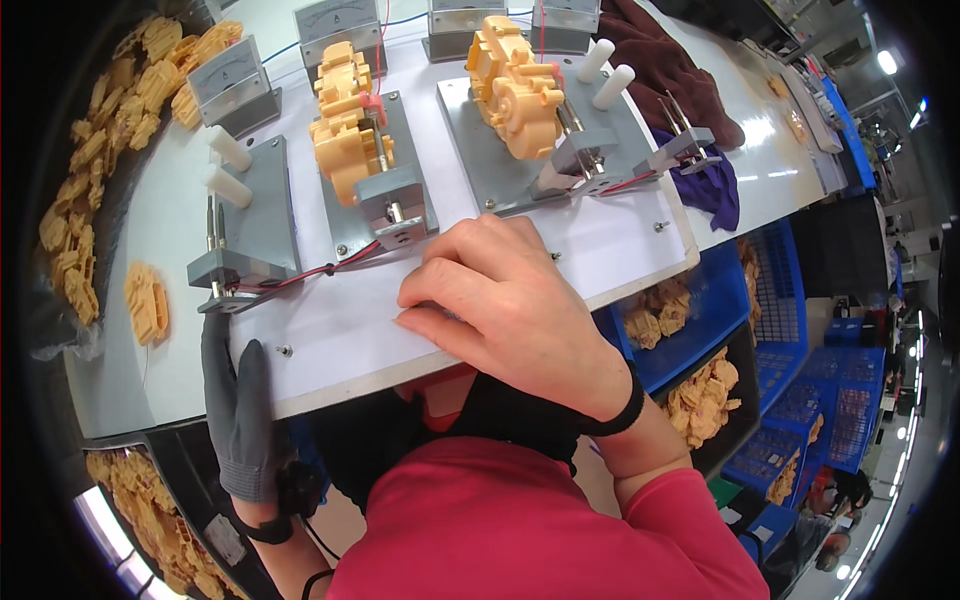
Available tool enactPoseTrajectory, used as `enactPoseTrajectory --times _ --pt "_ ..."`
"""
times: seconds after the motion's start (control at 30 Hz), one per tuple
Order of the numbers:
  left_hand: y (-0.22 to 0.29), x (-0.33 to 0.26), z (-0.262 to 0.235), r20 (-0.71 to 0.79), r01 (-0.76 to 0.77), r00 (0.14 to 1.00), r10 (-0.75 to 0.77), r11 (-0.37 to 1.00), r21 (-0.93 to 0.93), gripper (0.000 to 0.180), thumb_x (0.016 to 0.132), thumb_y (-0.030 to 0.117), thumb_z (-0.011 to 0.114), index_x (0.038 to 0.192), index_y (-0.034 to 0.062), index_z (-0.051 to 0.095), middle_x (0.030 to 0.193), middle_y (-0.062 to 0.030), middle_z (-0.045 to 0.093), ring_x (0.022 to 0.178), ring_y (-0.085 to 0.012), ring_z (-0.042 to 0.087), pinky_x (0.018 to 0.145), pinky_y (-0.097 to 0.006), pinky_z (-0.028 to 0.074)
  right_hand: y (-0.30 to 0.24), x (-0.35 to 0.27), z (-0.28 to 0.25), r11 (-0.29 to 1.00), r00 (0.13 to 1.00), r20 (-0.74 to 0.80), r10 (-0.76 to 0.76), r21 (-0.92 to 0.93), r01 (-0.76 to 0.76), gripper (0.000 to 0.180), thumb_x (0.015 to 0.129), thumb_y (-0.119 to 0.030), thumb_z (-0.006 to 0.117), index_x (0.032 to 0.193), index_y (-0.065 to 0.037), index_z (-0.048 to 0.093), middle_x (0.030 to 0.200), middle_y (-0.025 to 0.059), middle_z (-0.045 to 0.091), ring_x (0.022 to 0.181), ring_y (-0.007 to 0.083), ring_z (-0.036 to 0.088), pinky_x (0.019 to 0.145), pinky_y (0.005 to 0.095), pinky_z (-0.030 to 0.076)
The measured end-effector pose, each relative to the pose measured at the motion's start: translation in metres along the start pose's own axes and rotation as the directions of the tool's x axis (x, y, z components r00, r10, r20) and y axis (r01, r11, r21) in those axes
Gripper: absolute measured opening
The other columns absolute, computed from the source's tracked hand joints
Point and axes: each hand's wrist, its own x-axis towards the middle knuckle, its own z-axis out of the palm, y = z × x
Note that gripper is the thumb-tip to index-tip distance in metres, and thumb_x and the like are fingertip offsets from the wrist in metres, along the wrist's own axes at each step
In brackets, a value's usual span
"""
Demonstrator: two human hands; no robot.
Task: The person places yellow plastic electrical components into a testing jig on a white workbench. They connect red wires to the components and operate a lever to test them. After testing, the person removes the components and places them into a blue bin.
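We see the white board (330, 330) at the centre of the frame as the thing both hands meet: a flat panel whose long axis runs from the lower left to the right of the frame, its near edge facing the person and overhanging the dark bench front. The right hand (510, 310) lies palm down on the board's near edge, just right of centre, fingers curled together and pointing toward the left of the frame, pinching nothing that we can make out. The left hand (240, 410), in a grey glove, rests against the board's lower-left corner with its fingers straight, pressed side by side and pointing up the frame; it holds nothing. On the board stand grey metal fixtures: the left fixture (250, 225) is bare, with two white pegs (228, 168) at its far end, the middle fixture (385, 185) carries a yellow plastic gearbox (345, 120) lying lengthwise up the frame, and the right fixture (540, 150) carries a second yellow gearbox (515, 85) tilted toward the upper left. A red wire (320, 270) runs between the left and middle fixtures. Beyond them, at the top of the frame, sits a row of grey meters (235, 85). A single yellow part (146, 300) lies on the table at the left, a heap of yellow parts (110, 130) fills the upper left, and blue bins (700, 320) with more parts stand at the right.
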Motion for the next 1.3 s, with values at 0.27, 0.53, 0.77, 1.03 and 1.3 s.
enactPoseTrajectory --times 0.27,0.53,0.77,1.03,1.3 --pt "0.007 -0.002 0.003 0.006 0.031 1.0 -0.031 0.994 -0.102 0.057 0.102 0.013 0.047 0.152 -0.0074 0.031 0.149 -0.0211 0.043 0.135 -0.0252 0.044 0.114 -0.036 0.031 0.002 -0.001 0.003 0.999 0.999 -0.019 -0.041 -0.007 0.04 0.016 0.081 -0.014 0.076 0.088 -0.011 0.062 0.089 0.0023 0.054 0.091 0.0228 0.056 0.084 0.0366 0.042" --pt "0.008 -0.003 0.003 0.013 0.052 0.999 -0.05 0.987 -0.15 0.056 0.102 0.013 0.047 0.152 -0.007 0.032 0.148 -0.0205 0.044 0.132 -0.0242 0.045 0.113 -0.035 0.033 0.003 0.0 0.005 0.994 0.995 -0.047 -0.092 -0.066 0.088 0.017 0.08 -0.014 0.076 0.085 -0.011 0.061 0.087 0.0012 0.053 0.088 0.0215 0.055 0.081 0.0361 0.042" --pt "0.007 -0.002 0.005 -0.007 0.041 0.999 -0.043 0.983 -0.18 0.056 0.101 0.013 0.047 0.152 -0.0068 0.032 0.148 -0.0205 0.043 0.132 -0.0244 0.045 0.113 -0.035 0.033 0.001 -0.001 0.004 0.996 0.997 -0.041 -0.063 -0.068 0.06 0.016 0.08 -0.014 0.077 0.087 -0.012 0.062 0.088 0.0008 0.054 0.088 0.021 0.056 0.083 0.0359 0.042" --pt "-0.003 -0.004 -0.004 -0.012 -0.071 0.997 0.071 0.997 0.01 0.057 0.102 0.016 0.049 0.152 -0.007 0.032 0.151 -0.0206 0.041 0.138 -0.0254 0.04 0.116 -0.036 0.028 -0.002 -0.004 0.002 0.996 0.998 -0.041 -0.044 -0.083 0.04 0.018 0.079 -0.014 0.077 0.088 -0.012 0.062 0.09 0.001 0.055 0.089 0.0216 0.057 0.084 0.0365 0.042" --pt "0.002 -0.006 0.004 -0.02 0.072 0.997 -0.08 0.961 -0.265 0.06 0.105 0.023 0.047 0.156 -0.0021 0.028 0.154 -0.017 0.039 0.136 -0.0232 0.043 0.114 -0.035 0.032 0.001 -0.003 0.005 0.984 0.978 -0.211 0.009 0.178 0.029 0.025 0.079 -0.017 0.078 0.094 -0.011 0.059 0.091 0.0034 0.057 0.091 0.0253 0.057 0.084 0.0369 0.043"
